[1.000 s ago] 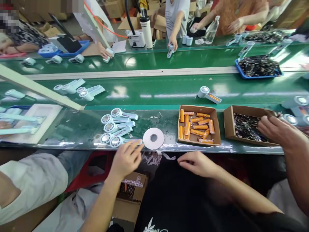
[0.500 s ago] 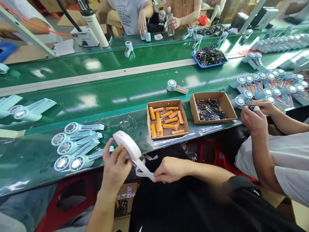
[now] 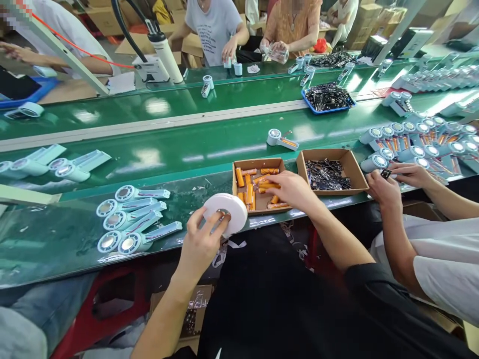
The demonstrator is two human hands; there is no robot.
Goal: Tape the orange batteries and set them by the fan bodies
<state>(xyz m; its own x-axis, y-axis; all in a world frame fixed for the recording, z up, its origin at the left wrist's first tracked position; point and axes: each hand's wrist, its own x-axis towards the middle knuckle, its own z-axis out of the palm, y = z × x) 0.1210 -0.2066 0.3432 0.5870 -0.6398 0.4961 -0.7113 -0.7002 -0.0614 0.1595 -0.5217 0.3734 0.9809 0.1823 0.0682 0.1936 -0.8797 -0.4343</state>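
So there's a fat white roll of tape [image 3: 226, 213] with a round hole in the middle, held tilted, flat face up, right at the near edge of the green bench. Just right of it sits a shallow brown cardboard box [image 3: 239, 164], open on top, with a loose jumble of orange cylindrical battery cells [image 3: 247, 191] lying on their sides in all directions
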